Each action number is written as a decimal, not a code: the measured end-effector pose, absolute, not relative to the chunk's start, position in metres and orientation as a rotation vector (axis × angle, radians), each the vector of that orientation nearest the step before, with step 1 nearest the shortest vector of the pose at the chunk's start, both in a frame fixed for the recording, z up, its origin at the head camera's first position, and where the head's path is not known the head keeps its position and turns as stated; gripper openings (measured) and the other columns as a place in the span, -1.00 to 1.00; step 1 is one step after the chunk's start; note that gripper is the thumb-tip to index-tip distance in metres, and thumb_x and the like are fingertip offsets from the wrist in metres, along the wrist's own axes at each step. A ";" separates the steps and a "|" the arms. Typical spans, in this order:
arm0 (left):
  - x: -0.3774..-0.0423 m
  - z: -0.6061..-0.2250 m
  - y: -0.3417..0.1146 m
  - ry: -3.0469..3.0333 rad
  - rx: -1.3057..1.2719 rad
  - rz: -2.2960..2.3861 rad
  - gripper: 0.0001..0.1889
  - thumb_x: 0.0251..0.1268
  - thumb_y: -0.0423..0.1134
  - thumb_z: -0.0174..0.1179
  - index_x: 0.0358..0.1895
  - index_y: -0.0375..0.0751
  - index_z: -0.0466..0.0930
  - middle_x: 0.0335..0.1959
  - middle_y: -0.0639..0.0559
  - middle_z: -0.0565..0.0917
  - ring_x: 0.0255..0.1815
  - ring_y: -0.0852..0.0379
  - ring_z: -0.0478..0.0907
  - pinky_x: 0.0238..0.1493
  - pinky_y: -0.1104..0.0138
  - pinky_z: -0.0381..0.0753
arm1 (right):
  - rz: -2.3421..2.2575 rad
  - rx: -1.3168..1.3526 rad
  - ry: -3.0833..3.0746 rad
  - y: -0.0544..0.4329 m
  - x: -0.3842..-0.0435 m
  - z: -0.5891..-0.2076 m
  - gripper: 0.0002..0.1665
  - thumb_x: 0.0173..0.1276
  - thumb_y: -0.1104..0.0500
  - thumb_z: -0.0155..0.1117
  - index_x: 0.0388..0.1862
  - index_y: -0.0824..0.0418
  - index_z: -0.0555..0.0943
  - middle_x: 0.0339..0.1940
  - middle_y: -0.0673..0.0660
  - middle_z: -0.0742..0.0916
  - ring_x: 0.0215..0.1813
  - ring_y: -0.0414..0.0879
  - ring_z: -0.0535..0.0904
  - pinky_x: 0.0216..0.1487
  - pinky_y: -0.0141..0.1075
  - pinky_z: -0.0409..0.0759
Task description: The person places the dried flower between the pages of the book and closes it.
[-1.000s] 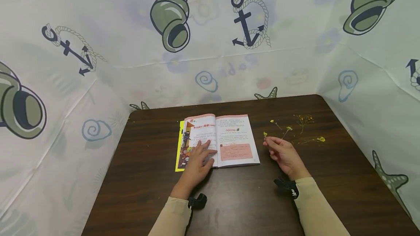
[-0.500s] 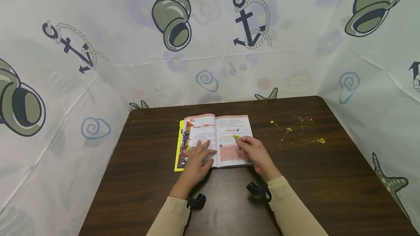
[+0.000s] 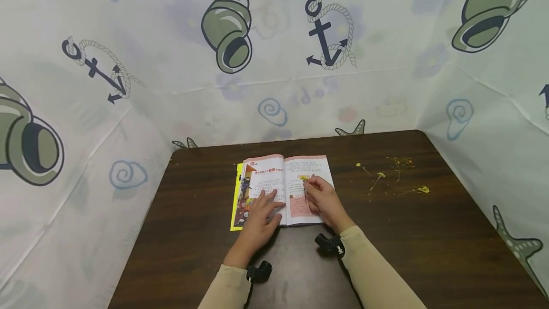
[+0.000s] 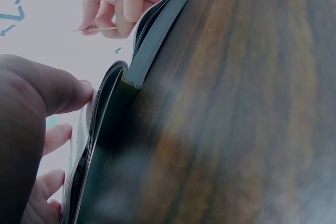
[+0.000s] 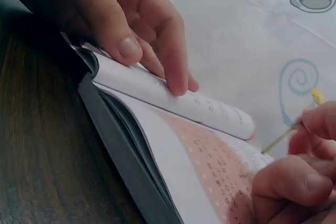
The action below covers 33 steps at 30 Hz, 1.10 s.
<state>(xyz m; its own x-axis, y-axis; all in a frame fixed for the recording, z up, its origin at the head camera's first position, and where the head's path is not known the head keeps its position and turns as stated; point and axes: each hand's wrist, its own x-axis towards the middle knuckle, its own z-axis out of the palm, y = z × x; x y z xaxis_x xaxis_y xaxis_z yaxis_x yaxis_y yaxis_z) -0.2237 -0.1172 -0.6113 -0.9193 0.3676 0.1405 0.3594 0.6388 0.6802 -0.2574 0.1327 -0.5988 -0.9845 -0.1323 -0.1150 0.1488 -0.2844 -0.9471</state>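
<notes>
An open book [image 3: 268,161] lies on the dark wooden table. My left hand [image 3: 260,221] rests on its left page with the fingers spread, and in the right wrist view those fingertips touch the page near the fold. Over the right page my right hand [image 3: 324,201] pinches a small yellow flower [image 3: 304,178] between thumb and fingertips. Its thin stem [image 5: 275,141] points down toward the paper in the right wrist view. The left wrist view shows the right hand [image 4: 123,3] with the stem end, the bloom hidden there.
To the right of the book lie several more dried yellow flowers [image 3: 423,189] with thin stems. A yellow sheet or cover [image 3: 236,199] sticks out under the book's left side. White patterned cloth [image 3: 171,37] encloses the table's back and sides.
My right hand has carried the yellow flower leftward from beside the book to over its right page, the stem now hanging downward. My left hand has stayed on the left page.
</notes>
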 end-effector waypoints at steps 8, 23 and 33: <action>-0.225 -0.611 -0.119 2.844 0.641 1.179 -0.70 0.63 -0.14 0.26 0.30 0.13 0.72 0.75 0.08 0.32 0.87 -0.21 -0.05 0.78 -0.35 -0.16 | -2.307 0.021 1.872 0.124 -0.257 -0.597 -0.68 0.70 0.17 0.25 0.16 0.41 0.51 -0.28 0.08 0.61 -0.60 -0.21 0.34 -0.64 -0.41 0.34; -0.224 -0.608 -0.119 2.813 0.631 1.225 -0.71 0.64 -0.14 0.25 0.29 0.15 0.72 0.75 0.08 0.33 0.86 -0.20 -0.04 0.77 -0.35 -0.13 | -2.237 0.036 2.004 0.122 -0.257 -0.597 -0.57 0.64 0.21 0.31 0.37 0.32 0.54 -0.04 0.16 0.65 -0.63 -0.19 0.39 -0.65 -0.38 0.46; -0.223 -0.607 -0.121 2.812 0.604 1.216 -0.70 0.63 -0.14 0.26 0.30 0.18 0.71 0.76 0.11 0.32 0.87 -0.16 -0.06 0.79 -0.32 -0.16 | -2.189 0.045 2.034 0.121 -0.257 -0.597 -0.60 0.64 0.23 0.30 0.36 0.30 0.57 -0.05 0.14 0.61 -0.59 -0.16 0.41 -0.62 -0.38 0.50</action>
